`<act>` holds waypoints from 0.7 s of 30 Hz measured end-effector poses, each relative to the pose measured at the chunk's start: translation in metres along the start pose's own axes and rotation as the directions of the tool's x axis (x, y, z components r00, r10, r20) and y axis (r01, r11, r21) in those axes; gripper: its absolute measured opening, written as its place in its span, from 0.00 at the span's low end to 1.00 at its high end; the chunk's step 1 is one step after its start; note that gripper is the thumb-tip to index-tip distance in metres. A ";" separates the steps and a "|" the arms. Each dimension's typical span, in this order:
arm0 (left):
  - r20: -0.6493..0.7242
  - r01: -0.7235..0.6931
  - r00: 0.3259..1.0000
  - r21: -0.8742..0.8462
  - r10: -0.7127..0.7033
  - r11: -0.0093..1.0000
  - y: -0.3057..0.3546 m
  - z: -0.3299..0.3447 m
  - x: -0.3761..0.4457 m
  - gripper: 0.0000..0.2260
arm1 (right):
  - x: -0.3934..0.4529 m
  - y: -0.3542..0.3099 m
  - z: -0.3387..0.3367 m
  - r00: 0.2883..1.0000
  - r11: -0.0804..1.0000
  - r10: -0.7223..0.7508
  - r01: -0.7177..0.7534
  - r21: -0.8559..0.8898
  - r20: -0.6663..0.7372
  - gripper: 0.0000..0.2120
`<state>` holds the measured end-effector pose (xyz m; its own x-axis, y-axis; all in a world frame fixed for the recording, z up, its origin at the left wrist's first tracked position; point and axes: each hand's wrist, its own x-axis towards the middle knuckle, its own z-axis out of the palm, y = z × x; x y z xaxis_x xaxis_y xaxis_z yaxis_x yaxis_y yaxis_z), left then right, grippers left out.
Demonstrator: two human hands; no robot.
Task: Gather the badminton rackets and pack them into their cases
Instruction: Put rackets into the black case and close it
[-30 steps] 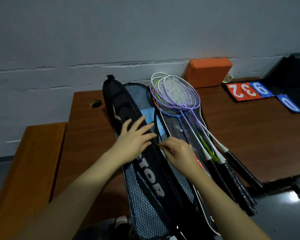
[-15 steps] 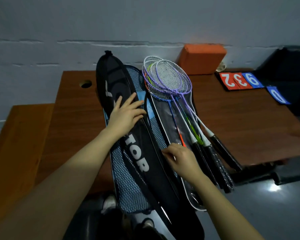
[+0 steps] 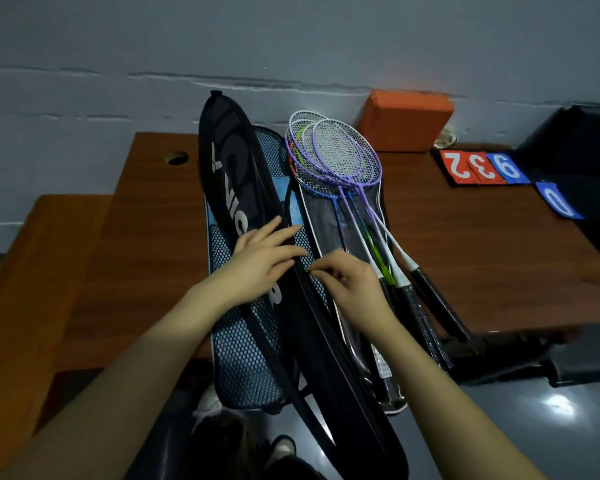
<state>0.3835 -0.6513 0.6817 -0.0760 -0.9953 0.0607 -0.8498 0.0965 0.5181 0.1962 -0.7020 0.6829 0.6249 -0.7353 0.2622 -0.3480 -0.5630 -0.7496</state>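
Observation:
A long black racket case (image 3: 229,168) with white lettering lies on a blue mesh case (image 3: 246,348) on the brown table (image 3: 465,271). My left hand (image 3: 260,261) rests flat on the black case with its fingers spread. My right hand (image 3: 350,282) pinches the edge of the black case near its middle; what lies between the fingertips is too small to tell. Right of the cases, several rackets (image 3: 340,157) with purple, white and blue frames are stacked on a dark flat case (image 3: 323,223), black grips pointing toward me.
An orange block (image 3: 406,121) stands against the grey wall. Red and blue number cards (image 3: 478,166) lie at the table's back right, next to a black seat (image 3: 575,133). A wooden bench (image 3: 25,289) sits at the left. The case ends overhang the table's front edge.
My left hand slid down the black case toward me. My right hand came up from the lower edge and now pinches the case just beside the left fingers.

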 end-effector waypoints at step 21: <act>-0.260 0.122 0.959 0.007 -0.116 0.993 -0.021 0.032 0.029 0.10 | -0.081 0.020 0.000 0.991 0.987 0.134 -0.135 -0.087 -0.021 0.03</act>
<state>0.3829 -0.6822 0.6453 0.1615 -0.9620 0.2202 -0.8562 -0.0256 0.5161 0.1383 -0.6536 0.6471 0.5583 -0.8116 0.1722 -0.4885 -0.4893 -0.7224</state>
